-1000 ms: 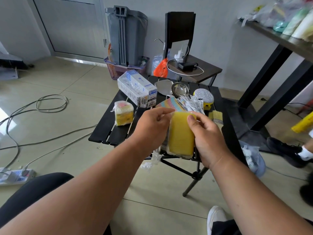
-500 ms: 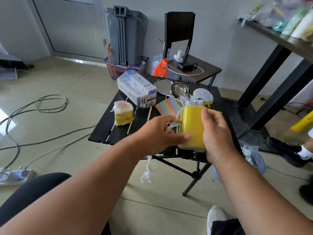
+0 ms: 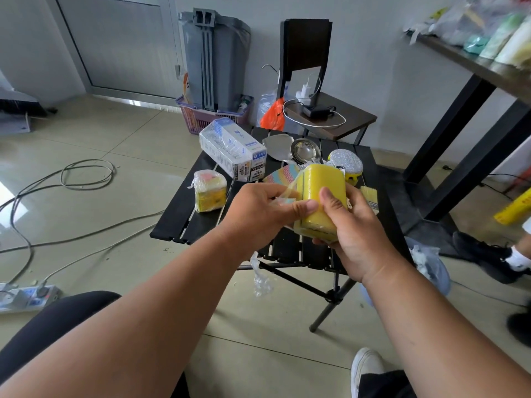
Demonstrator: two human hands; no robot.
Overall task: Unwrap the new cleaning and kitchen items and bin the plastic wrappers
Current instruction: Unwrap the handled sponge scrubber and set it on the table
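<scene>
Between both grips, right hand (image 3: pixel 349 225) clasps a half-unwrapped yellow sponge (image 3: pixel 320 202); left hand (image 3: pixel 258 211) pinches its plastic wrapper (image 3: pixel 283 196); beyond, wrapped sponge pack (image 3: pixel 209 189) waits.

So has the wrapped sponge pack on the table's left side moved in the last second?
No. The wrapped sponge pack sits on the same spot of the black table, just in front of the white box.

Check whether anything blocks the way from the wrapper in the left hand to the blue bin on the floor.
Nothing visible blocks it. The wrapper hangs from the left hand; the bin sits open, right of the table.
</scene>
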